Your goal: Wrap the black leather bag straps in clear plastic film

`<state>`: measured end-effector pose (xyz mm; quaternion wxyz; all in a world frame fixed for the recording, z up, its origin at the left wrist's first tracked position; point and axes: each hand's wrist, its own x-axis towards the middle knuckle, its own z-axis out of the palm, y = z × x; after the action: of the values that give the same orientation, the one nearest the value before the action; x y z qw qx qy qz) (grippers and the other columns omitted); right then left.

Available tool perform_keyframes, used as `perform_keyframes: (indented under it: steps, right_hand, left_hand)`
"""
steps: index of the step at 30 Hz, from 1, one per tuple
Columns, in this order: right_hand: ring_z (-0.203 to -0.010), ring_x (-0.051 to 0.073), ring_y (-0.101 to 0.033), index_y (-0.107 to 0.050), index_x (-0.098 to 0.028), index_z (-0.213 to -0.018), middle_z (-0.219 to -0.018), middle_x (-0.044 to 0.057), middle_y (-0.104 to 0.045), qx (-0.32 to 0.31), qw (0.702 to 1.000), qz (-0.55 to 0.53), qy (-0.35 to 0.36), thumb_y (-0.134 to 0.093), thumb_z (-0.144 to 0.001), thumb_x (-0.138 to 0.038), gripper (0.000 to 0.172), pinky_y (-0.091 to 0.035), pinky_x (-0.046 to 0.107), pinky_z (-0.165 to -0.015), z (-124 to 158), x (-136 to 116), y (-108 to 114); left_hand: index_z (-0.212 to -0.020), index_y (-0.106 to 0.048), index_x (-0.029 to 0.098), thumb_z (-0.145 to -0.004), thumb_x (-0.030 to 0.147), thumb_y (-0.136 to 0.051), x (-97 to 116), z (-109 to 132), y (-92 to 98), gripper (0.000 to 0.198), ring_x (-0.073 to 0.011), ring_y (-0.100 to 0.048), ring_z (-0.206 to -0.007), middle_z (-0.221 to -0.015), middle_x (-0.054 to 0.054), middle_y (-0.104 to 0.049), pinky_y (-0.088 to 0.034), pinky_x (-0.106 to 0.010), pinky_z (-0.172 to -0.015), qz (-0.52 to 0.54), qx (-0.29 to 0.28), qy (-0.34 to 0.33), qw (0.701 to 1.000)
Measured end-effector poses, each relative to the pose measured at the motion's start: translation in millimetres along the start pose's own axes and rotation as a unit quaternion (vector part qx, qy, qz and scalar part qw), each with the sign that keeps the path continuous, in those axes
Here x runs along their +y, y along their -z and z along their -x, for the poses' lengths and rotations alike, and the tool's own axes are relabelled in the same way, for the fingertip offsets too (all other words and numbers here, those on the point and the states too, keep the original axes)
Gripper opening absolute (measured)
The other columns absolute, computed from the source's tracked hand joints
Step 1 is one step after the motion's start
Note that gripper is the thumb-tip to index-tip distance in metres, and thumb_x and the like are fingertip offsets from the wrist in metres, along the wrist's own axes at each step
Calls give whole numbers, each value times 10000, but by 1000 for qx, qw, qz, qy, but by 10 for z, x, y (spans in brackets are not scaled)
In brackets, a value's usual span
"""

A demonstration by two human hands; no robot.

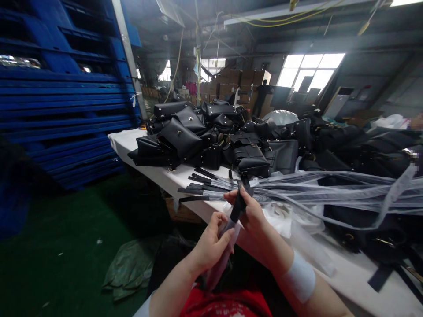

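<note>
A black strap (pixel 237 209), partly sheathed in clear plastic wrap (pixel 220 263), runs between my two hands above the table's front edge. My left hand (pixel 216 237) is closed round the plastic-covered part. Higher up, my right hand (pixel 251 209) pinches the bare black end, with the thumb on top. Just beyond my hands lies a bundle of similar straps (pixel 198 190), their black ends pointing left and their plastic sleeves trailing right.
Black leather bags (pixel 181 140) are heaped along the white table (pixel 148 169). Loose plastic sleeves (pixel 350 193) stretch to the right. Blue pallets (pixel 66 114) stand stacked at left. A plastic sack (pixel 128 266) lies on the green floor. A person (pixel 262 97) stands far back.
</note>
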<state>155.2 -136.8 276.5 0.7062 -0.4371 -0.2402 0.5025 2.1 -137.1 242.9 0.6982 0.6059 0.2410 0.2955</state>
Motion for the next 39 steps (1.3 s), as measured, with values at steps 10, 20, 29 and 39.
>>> perform_keyframes:
  steps: [10,20,29,39]
  right_hand:
    - [-942,248,-618,-757,-180,-815,-946,86,-719,14,995,91,41,-669,-785,-562,393,-408,383,-934,54,5,66]
    - [-879,260,-634,-758,-151,-744,-846,121,-715,8,999,30,31,-677,-746,-628,484,-433,397,-901,-113,-34,93]
    - [-786,253,-671,-781,-125,-813,-864,163,-732,-117,991,63,-9,-468,-803,-767,714,-489,366,-762,58,77,-57]
    - [-769,285,-710,-774,-88,-797,-805,202,-736,-38,999,21,-27,-386,-758,-851,857,-517,408,-809,-76,273,-116]
  left_hand:
    - [-1232,-442,220,-875,405,-580,-40,-26,-16,425,-97,-610,-496,-1022,-50,-657,-506,-241,-512,-45,34,14,998]
    - [-1056,-428,271,-835,573,-578,-221,-114,187,403,-201,-689,-764,-1250,-123,-591,-558,-321,-674,-107,107,-67,986]
    - [-1019,-557,208,-830,602,-559,-163,-131,311,437,-249,-612,-907,-954,-86,-642,-480,-335,-835,-121,45,-106,986]
    - [-935,-679,223,-848,693,-439,-15,-34,235,534,-161,-539,-484,-552,-18,-594,-448,-256,-528,-162,88,-54,981]
